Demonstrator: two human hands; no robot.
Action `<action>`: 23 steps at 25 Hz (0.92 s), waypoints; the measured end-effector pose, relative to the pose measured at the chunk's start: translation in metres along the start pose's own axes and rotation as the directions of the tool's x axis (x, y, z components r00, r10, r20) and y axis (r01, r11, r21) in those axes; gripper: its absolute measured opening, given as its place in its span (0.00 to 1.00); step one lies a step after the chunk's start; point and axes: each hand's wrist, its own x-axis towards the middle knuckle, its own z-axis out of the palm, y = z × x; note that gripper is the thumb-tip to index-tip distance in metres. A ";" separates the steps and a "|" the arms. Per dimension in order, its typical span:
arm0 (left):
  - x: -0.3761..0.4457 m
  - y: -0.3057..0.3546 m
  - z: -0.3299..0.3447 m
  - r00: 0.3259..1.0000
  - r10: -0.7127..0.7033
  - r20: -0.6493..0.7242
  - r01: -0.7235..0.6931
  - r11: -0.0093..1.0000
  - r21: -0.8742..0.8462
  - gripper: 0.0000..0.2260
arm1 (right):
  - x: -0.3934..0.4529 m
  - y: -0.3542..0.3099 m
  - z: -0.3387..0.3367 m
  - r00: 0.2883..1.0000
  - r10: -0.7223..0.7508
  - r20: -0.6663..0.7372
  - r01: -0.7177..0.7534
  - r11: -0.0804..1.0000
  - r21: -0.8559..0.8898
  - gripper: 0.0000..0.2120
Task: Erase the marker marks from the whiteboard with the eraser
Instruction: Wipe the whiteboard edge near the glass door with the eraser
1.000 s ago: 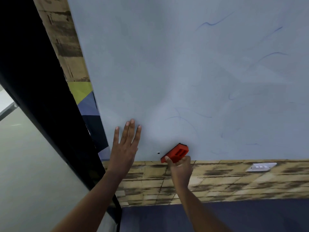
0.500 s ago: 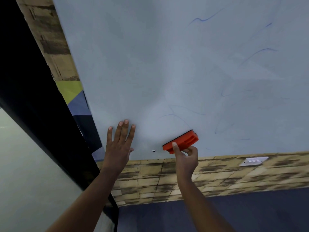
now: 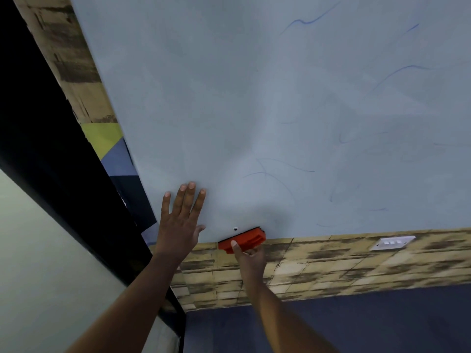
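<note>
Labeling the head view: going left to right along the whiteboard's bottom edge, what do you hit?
Black frame → left hand, flat on the whiteboard → small screw hole → orange eraser, gripped by the right hand → white switch plate.

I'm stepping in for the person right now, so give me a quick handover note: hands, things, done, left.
Left hand: open, flat on the whiteboard near its lower left.
Right hand: grips the eraser at the board's bottom edge.
Done: the left part looks mostly wiped.
Left: faint blue marks across the right half, top to bottom, plus thin strokes just above the eraser.
</note>
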 end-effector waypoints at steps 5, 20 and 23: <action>-0.001 0.000 0.002 1.000 -0.005 -0.005 0.005 1.000 -0.018 0.65 | 0.025 -0.023 -0.042 0.972 -0.033 -0.234 0.049 0.997 0.064 0.25; -0.004 0.009 0.000 0.999 -0.029 -0.040 0.028 1.000 -0.010 0.65 | 0.029 -0.044 -0.050 0.541 -0.750 0.381 0.553 -0.024 -0.833 0.39; -0.005 0.009 0.001 0.999 -0.021 -0.050 0.020 1.000 -0.020 0.65 | 0.037 -0.079 -0.066 0.610 -0.790 0.068 0.570 0.377 -0.730 0.37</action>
